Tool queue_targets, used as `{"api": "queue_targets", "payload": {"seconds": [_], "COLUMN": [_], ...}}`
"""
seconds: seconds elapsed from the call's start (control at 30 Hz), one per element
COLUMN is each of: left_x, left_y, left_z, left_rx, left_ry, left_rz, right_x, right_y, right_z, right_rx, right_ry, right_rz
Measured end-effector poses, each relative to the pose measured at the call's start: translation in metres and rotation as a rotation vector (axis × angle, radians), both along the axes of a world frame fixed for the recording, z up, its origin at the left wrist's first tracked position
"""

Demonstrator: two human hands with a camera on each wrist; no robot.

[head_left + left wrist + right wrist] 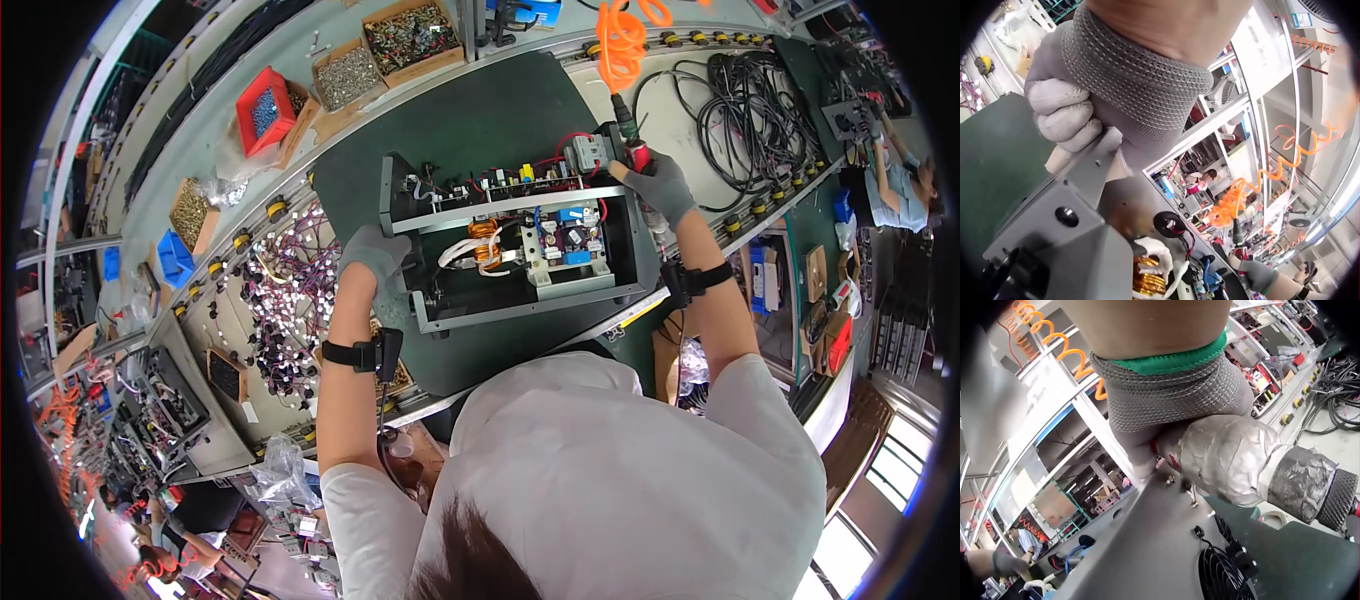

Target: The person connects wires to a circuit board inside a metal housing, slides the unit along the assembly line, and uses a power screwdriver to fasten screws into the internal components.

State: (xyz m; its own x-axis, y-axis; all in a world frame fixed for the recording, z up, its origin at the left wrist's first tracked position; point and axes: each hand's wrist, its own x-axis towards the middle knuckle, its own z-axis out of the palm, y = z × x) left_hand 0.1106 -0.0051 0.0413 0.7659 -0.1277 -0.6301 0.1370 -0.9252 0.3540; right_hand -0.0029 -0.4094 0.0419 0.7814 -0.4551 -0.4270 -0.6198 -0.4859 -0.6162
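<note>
A grey metal chassis (440,322) with circuit boards, copper coils (485,245) and wires inside lies across the green mat. My gloved left hand (375,255) grips its left end; the left wrist view shows the fingers curled over the sheet-metal edge (1088,172). At the chassis's right end, my gloved right hand (662,187) holds a pneumatic screwdriver (1229,459) wrapped in worn silvery tape. An orange coiled hose (622,55) runs to the tool. Small brass-coloured screws (1194,503) show by the right hand, near a black fan grille (1219,572). The tool's tip is out of sight.
Left of the green mat (500,115) lies a heap of wire harnesses (290,290). Behind stand a red bin (268,110) and boxes of small hardware (410,35). Coiled black cables (750,120) lie to the right. Other people work farther off.
</note>
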Motion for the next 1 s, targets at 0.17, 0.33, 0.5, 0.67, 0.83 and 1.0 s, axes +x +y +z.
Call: {"api": "queue_targets", "payload": {"seconds": [0.17, 0.33, 0.5, 0.67, 0.83, 1.0], "left_x": [0.017, 0.006, -0.002, 0.001, 0.032, 0.029], "left_y": [-0.01, -0.009, -0.003, -0.005, 0.007, 0.054], "left_z": [0.011, 0.024, 0.022, 0.059, 0.031, -0.056], "left_rx": [0.073, -0.008, -0.153, -0.333, -0.463, -0.592], "left_ry": [0.131, 0.095, 0.002, -0.275, -0.555, -0.369], "left_rz": [-0.033, -0.003, 0.011, -0.123, -0.401, -0.112], "right_x": [0.018, 0.024, 0.013, -0.057, -0.14, -0.172], "right_y": [-0.01, -0.016, -0.008, 0.018, 0.08, 0.117], "right_z": [-0.025, -0.03, -0.013, 0.044, 0.079, 0.091], "right_rx": [0.101, 0.223, 0.449, 0.275, 0.264, 0.478], "right_ry": [-0.219, -0.332, -0.534, -0.751, -0.668, -0.611], "right_rz": [-0.04, 0.041, -0.053, -0.252, -0.398, -0.384]}}
